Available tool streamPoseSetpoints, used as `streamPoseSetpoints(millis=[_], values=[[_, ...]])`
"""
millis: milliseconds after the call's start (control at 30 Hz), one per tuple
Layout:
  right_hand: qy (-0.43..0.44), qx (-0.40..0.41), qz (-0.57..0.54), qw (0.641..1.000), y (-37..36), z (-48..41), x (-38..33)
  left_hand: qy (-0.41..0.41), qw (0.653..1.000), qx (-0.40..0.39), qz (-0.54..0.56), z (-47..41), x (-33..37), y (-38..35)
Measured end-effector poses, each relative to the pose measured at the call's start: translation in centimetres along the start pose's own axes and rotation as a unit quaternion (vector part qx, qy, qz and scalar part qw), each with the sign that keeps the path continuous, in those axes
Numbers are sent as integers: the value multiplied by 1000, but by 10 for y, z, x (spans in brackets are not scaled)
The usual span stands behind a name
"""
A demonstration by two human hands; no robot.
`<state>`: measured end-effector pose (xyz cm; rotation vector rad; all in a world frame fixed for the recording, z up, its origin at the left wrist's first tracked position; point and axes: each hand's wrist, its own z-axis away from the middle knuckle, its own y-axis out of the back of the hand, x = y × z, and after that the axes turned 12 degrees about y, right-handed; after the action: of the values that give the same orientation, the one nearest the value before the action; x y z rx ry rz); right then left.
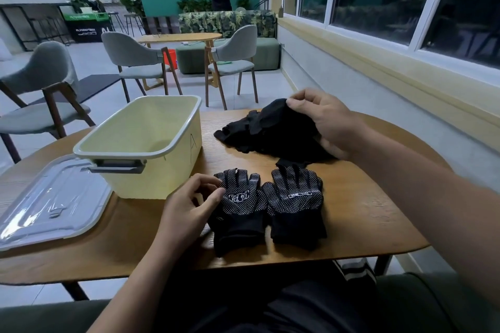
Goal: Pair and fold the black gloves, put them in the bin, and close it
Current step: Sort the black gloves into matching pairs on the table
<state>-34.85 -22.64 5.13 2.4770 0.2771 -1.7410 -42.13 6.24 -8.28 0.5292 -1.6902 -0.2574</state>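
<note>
- While the clear plastic lid [51,203] is lying flat at the far left, glossy and rigid, it is waiting for the closing step.
- The pale yellow bin [151,181] is standing open just right of it, smooth-walled, with nothing showing inside.
- The left hand [186,205] is resting with fingers loosely curled, thumb tip touching the left dotted glove [240,213]; whether it is pinching the knit, I cannot tell.
- That glove and the right dotted glove [295,205] are lying side by side, edges touching, near the front of the wooden table [365,219]. Both are soft black knit with white grip dots, cuffs facing the person.
- Pairing well, I judge, is calling for stacking one on the other, fingers and cuffs lined up, then pressing flat before folding, since limp knit is likely to slide.
- The glove heap [270,130] is slumping behind them, crumpled and matte.
- The right hand [327,121] is pinching a peak of that heap between thumb and curled fingers.
</note>
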Motion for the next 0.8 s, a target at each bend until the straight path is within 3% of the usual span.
streamPoseSetpoints(millis=[233,467,800], values=[[-63,-25,-161,985,-56,25,30,-26,998,-48,-8,4,4,6],[-82,19,-205,975,-95,42,67,-8,992,-88,91,6,4,10],[-57,44,-47,996,-75,52,71,-49,985,20,164,4,28,19]])
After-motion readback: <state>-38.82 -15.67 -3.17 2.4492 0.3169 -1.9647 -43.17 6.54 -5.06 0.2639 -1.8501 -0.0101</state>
